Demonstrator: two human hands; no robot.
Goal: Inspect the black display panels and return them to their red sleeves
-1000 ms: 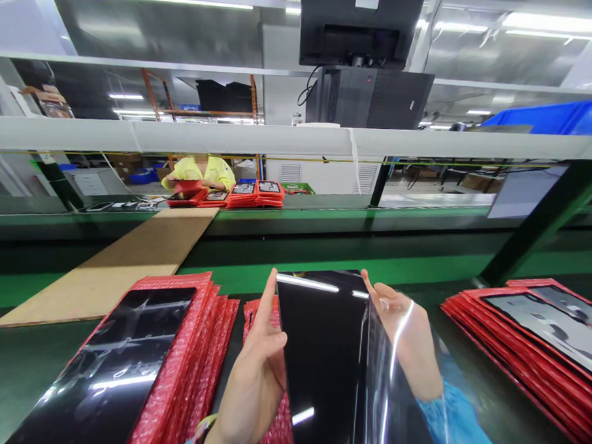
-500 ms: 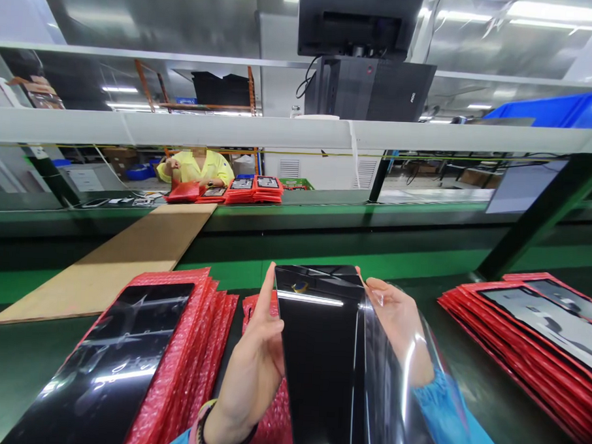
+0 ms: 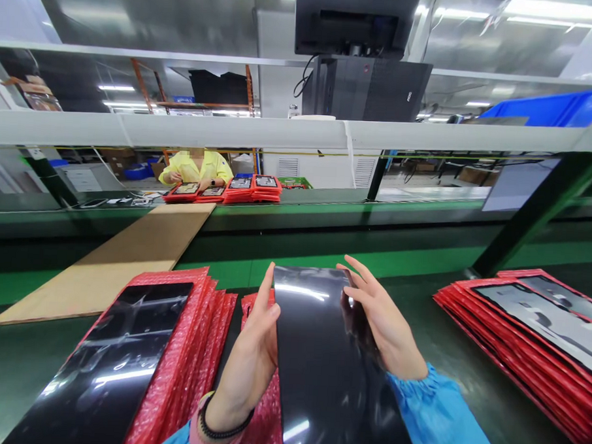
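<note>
A long glossy black panel (image 3: 319, 360) stands tilted in front of me above the green belt. My left hand (image 3: 251, 357) grips its left edge, forefinger stretched up along the side. My right hand (image 3: 377, 324) lies on the panel's right side with the fingers spread over its face. Under the panel sits a stack of red bubble-wrap bags (image 3: 263, 404).
Another black panel (image 3: 108, 364) lies on a red bag pile (image 3: 192, 348) at left. More panels in red bags (image 3: 531, 330) are stacked at right. A brown board (image 3: 128, 254) crosses the belt. A person in yellow (image 3: 196, 166) works at the far bench beside red stacks (image 3: 248, 188).
The clear film that stood peeled off the panel's right side is no longer raised. My right hand has come from behind the edge onto the panel's face. The far person lowered a red bag.
</note>
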